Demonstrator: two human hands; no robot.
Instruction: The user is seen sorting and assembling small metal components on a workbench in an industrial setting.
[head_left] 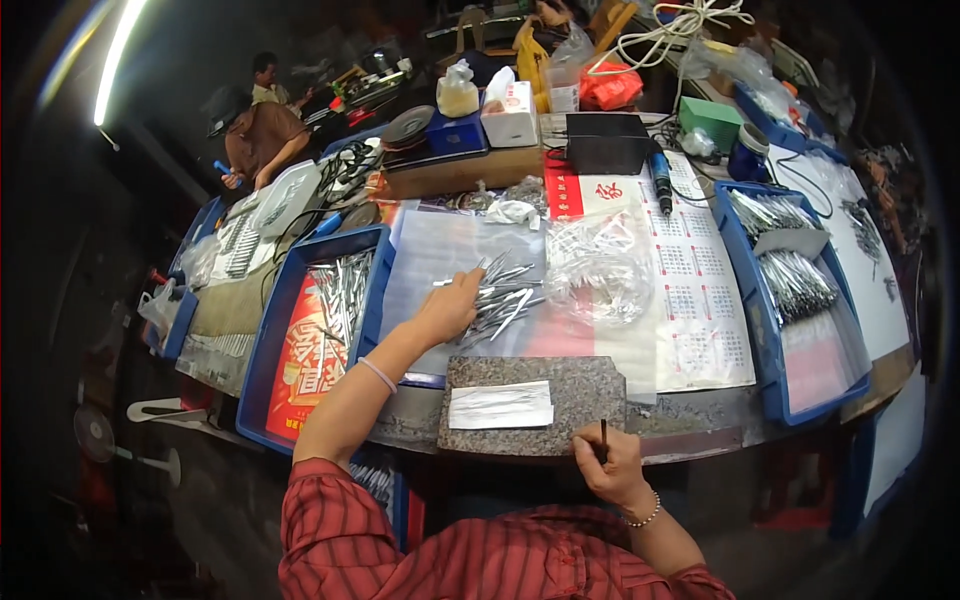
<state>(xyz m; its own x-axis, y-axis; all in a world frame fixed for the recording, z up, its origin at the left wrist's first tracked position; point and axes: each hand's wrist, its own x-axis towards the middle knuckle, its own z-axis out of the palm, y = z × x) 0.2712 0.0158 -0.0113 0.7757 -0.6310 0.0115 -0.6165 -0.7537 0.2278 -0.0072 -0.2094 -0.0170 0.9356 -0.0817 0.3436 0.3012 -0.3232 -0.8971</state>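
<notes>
My left hand (452, 308) reaches to the near left side of a loose pile of slim silver metal pieces (507, 300), tapered like tweezers. Its fingers are closed at the pile's edge, and a thin metal piece (440, 284) shows beside them. The pile lies on a clear plastic sheet (420, 245). At the table's front edge, my right hand (610, 467) grips a thin dark stick (603, 432), held upright. Just left of it, a speckled stone slab (590, 385) bears a white paper (500, 405) with dark line marks.
Blue trays of metal pieces flank the work area, one at left (262, 350) and one at right (740, 260). A clear plastic bag (600, 265) lies beside the pile, near a calendar sheet (695, 290). Behind stand a black box (607, 143) and a blue rotary tool (661, 180). Another person (265, 140) works far left.
</notes>
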